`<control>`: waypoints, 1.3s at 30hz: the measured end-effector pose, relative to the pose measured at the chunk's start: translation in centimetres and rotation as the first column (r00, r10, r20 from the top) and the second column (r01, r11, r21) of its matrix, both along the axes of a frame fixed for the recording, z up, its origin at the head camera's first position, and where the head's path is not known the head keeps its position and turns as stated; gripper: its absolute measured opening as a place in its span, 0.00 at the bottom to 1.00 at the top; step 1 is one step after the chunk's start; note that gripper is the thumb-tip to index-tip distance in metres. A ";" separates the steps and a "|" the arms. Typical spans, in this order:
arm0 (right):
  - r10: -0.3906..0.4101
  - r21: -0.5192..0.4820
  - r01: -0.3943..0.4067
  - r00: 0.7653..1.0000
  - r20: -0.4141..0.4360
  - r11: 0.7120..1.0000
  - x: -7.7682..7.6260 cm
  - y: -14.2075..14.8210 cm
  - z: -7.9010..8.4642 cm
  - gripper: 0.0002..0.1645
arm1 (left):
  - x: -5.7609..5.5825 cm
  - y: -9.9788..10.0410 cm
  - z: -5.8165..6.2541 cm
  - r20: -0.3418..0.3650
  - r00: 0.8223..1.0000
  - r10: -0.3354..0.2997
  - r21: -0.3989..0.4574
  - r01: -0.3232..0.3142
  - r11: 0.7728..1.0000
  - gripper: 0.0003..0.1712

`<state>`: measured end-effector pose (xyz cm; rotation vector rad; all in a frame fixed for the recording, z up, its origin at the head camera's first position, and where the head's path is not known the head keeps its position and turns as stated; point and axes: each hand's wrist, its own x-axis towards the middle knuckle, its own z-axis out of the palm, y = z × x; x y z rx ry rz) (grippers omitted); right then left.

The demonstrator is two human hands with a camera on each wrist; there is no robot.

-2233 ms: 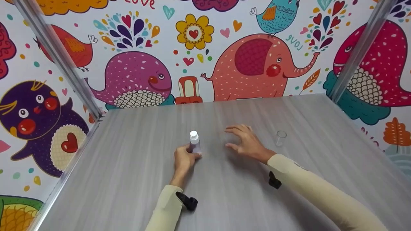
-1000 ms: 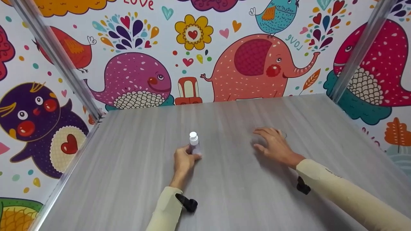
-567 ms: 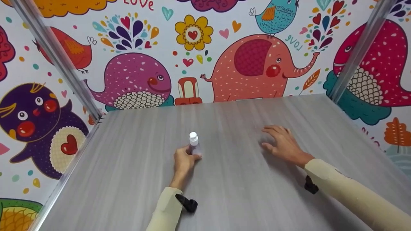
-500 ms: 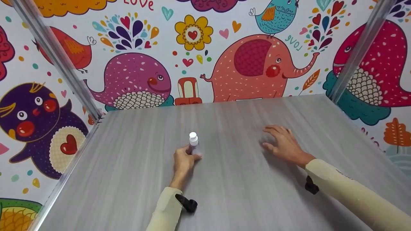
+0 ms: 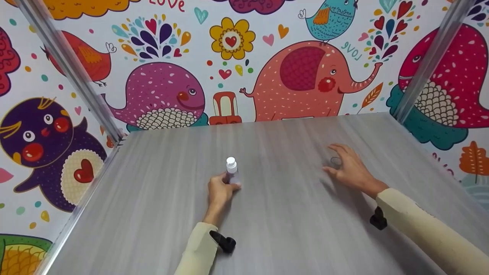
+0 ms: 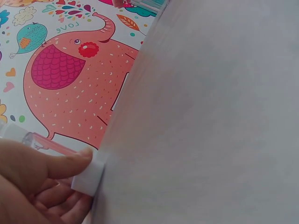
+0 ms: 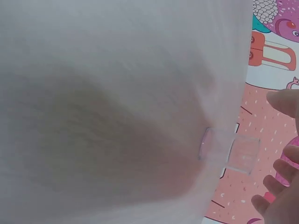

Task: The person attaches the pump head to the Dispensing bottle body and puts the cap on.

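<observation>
My left hand (image 5: pixel 221 189) grips a small upright bottle (image 5: pixel 232 172) low down, thumb on the near side. The bottle has a white top and a see-through body. In the left wrist view its white base (image 6: pixel 89 175) sits by the tabletop, with the thumb against it. My right hand (image 5: pixel 351 170) hovers with thumb and fingers spread around a clear, cup-shaped cap (image 5: pixel 335 160). In the right wrist view this clear cap (image 7: pixel 231 149) stands on the table, with a gap between it and the fingers (image 7: pixel 282 168).
The grey wood-grain table (image 5: pixel 275 221) reaches back to a wall (image 5: pixel 263 95) printed with cartoon animals. Metal posts (image 5: pixel 72 72) rise at the two back corners. Each wrist carries a black strap-on camera (image 5: pixel 225 242).
My right hand has moved rightward from the middle of the table, passing in front of the clear cap, which now shows between thumb and fingers. The left hand and bottle have stayed in place.
</observation>
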<state>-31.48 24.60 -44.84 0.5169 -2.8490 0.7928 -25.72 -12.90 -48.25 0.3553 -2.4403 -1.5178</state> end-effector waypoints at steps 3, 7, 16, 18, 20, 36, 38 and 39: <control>-0.004 -0.020 0.004 1.000 0.004 1.000 0.0 0.4 -0.3 0.44 | 0.0 0.0 -0.1 -0.007 1.000 -0.003 -0.007 0.003 1.000 0.22; -0.013 -0.051 0.014 0.999 0.036 0.999 0.2 0.9 -0.6 0.45 | -0.1 0.0 -0.1 -0.002 1.000 -0.001 -0.014 0.001 1.000 0.22; -0.042 -0.176 0.076 0.981 0.188 0.981 0.4 1.6 -1.0 0.49 | 0.0 0.1 0.1 -0.002 1.000 0.002 -0.017 -0.002 1.000 0.22; -0.052 -0.233 0.112 0.968 0.246 0.966 0.4 1.6 -1.1 0.50 | 0.1 0.1 0.1 0.002 1.000 0.003 -0.021 -0.003 1.000 0.22; -0.062 -0.277 0.147 0.954 0.293 0.949 0.4 1.7 -1.3 0.51 | 0.2 0.1 0.1 0.003 1.000 0.002 -0.025 -0.002 1.000 0.22; -0.110 -0.347 0.232 0.935 0.338 0.909 0.1 1.2 -2.4 0.45 | 0.0 0.0 -0.1 -0.009 1.000 0.003 -0.016 -0.003 1.000 0.19; -0.117 -0.356 0.237 0.937 0.329 0.904 0.1 1.2 -2.6 0.44 | 0.0 0.0 -0.1 -0.007 1.000 0.002 -0.015 -0.002 1.000 0.19; -0.119 -0.362 0.238 0.939 0.322 0.901 0.2 1.2 -2.7 0.43 | 0.0 0.0 -0.1 -0.007 1.000 0.002 -0.016 -0.002 1.000 0.19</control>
